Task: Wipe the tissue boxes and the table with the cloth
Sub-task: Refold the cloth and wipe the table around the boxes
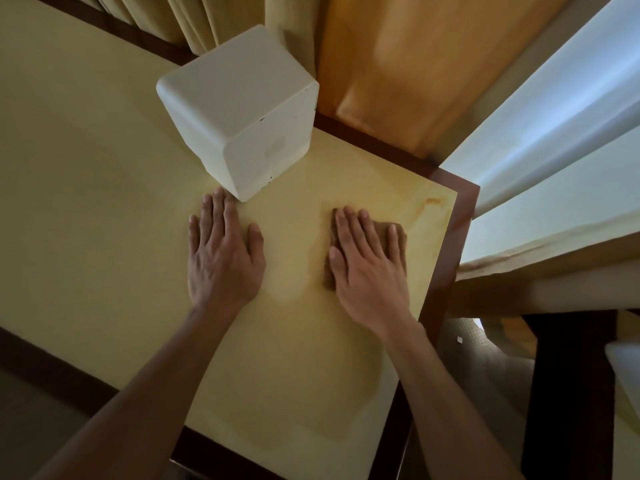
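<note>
A white cube-shaped tissue box [239, 109] stands near the far right corner of the yellow table [86, 202]. My left hand [223, 252] lies flat on the tabletop just in front of the box, fingers spread, with its fingertips close to the box's near corner. My right hand [367, 263] presses flat on a brown cloth [398, 233] that is folded small and lies on the table near the right edge. Most of the cloth is hidden under the hand. Damp wipe marks show on the surface around both hands.
The table has a dark wooden rim [450, 251] along its right and near sides. Yellow curtains [194, 19] hang behind the table. A bright window [554, 126] and sill lie to the right, and dark furniture [571, 393] stands lower right.
</note>
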Tool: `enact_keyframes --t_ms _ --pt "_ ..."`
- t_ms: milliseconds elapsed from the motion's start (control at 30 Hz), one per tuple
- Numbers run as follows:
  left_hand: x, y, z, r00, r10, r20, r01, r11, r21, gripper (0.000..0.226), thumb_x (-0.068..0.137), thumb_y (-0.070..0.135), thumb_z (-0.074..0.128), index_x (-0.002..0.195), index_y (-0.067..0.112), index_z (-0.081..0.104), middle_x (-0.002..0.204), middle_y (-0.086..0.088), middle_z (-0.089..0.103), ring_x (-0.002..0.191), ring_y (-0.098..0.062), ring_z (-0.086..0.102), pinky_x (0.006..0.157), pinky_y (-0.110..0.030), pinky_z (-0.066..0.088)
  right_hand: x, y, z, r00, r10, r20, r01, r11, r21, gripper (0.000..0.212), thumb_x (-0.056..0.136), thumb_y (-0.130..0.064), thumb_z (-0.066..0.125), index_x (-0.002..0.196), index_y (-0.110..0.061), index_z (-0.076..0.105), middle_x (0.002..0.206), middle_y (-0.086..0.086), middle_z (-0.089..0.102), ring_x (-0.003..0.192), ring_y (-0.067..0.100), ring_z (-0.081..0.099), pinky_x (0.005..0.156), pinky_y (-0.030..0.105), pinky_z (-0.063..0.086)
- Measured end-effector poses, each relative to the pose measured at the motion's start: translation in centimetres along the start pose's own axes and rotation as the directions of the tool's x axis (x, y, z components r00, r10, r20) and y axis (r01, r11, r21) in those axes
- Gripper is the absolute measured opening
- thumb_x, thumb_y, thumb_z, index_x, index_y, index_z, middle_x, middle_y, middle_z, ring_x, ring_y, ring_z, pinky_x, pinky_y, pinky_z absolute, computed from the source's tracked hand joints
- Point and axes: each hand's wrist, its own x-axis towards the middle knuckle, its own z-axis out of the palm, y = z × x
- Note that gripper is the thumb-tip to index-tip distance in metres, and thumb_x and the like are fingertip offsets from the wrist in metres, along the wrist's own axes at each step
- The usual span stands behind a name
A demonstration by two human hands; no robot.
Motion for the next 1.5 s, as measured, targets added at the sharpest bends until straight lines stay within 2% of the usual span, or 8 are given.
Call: enact_keyframes --t_ms 167,267,500,833,1000,1133,1233,1500 --pt "0.1 0.2 0.1 1.0 -0.02 -0.003 0.02 1.0 -0.011 0.064 0.106 0.036 0.035 0.16 0.008 0.017 0.168 -0.008 0.016 0.157 -0.021 0.006 0.127 -0.042 0.004 2.4 7.0 -2.1 0.974 0.221 -0.053 -0.222 0.975 -0.02 0.063 0.105 -0.056 -0.002 0.162 -0.031 -0.014 0.17 -0.012 -0.014 0.155 0.009 -0.017 0.126 0.049 -0.011" --pt "0.1 0.2 0.3 1.0 -0.025 -0.017 0.025 1.0 -0.005 0.064 0.106 0.036 0.035 0.16 0.008 0.018 0.168 -0.008 0.017 0.157 -0.022 0.007 0.127 -0.042 0.004 6.8 8.9 -3.5 0.964 0.258 -0.061 -0.256 0.966 0.035 0.062 0.107 -0.052 0.004 0.164 -0.029 -0.006 0.172 -0.009 -0.006 0.157 0.01 -0.012 0.127 0.053 -0.008" --pt "0.2 0.2 0.3 1.0 -0.024 -0.018 0.024 1.0 -0.015 0.063 0.105 0.035 0.038 0.159 0.008 0.02 0.168 -0.008 0.019 0.156 -0.022 0.009 0.127 -0.045 0.006 9.9 3.1 -2.6 0.986 0.147 -0.079 -0.144 0.989 0.043 0.063 0.108 -0.049 0.008 0.164 -0.023 -0.002 0.172 -0.005 -0.002 0.158 0.014 -0.007 0.127 0.052 -0.008" --pt "-0.3 0.0 -0.3 1.0 0.011 -0.008 -0.011 1.0 -0.024 0.062 0.106 0.036 0.037 0.159 0.008 0.02 0.168 -0.009 0.019 0.156 -0.024 0.009 0.127 -0.044 0.006 -1.2 -0.5 0.3 0.992 -0.123 0.029 0.122 0.992 0.028 0.062 0.11 -0.053 0.007 0.162 -0.028 -0.014 0.17 -0.009 -0.017 0.155 0.01 -0.023 0.127 0.051 -0.01" --pt "-0.2 0.2 -0.1 1.0 -0.017 -0.007 0.017 1.0 -0.024 0.062 0.106 0.036 0.036 0.159 0.01 0.019 0.168 -0.008 0.018 0.157 -0.021 0.007 0.127 -0.043 0.005 -3.7 4.0 -0.5 0.999 -0.044 0.009 0.045 0.998 -0.051 0.062 0.108 -0.057 0.006 0.161 -0.033 -0.014 0.169 -0.015 -0.015 0.155 0.006 -0.019 0.127 0.049 -0.009" --pt "-0.1 0.2 0.2 1.0 -0.021 -0.006 0.021 1.0 -0.017 0.062 0.106 0.036 0.036 0.159 0.009 0.019 0.168 -0.008 0.018 0.157 -0.022 0.007 0.127 -0.044 0.005 1.6 7.1 -1.9 0.979 0.187 -0.083 -0.189 0.982 -0.018 0.063 0.107 -0.056 0.004 0.163 -0.03 -0.01 0.17 -0.012 -0.01 0.156 0.008 -0.016 0.127 0.05 -0.007" --pt "0.1 0.5 0.3 1.0 -0.022 -0.014 0.021 1.0 -0.008 0.063 0.105 0.036 0.037 0.159 0.008 0.019 0.168 -0.009 0.018 0.157 -0.022 0.008 0.127 -0.044 0.005 7.3 6.6 -2.5 0.964 0.239 -0.119 -0.236 0.971 0.045 0.065 0.107 -0.053 0.005 0.164 -0.025 -0.004 0.172 -0.006 -0.005 0.158 0.012 -0.012 0.127 0.052 -0.007" --pt "0.3 0.3 0.1 1.0 -0.024 -0.006 0.024 1.0 -0.003 0.064 0.105 0.035 0.039 0.159 0.008 0.021 0.168 -0.009 0.019 0.156 -0.022 0.009 0.127 -0.044 0.006 10.5 -3.7 -1.1 0.999 -0.007 -0.047 0.009 0.998 0.055 0.064 0.107 -0.048 0.008 0.164 -0.02 -0.004 0.172 -0.002 -0.004 0.158 0.016 -0.011 0.126 0.052 -0.009"
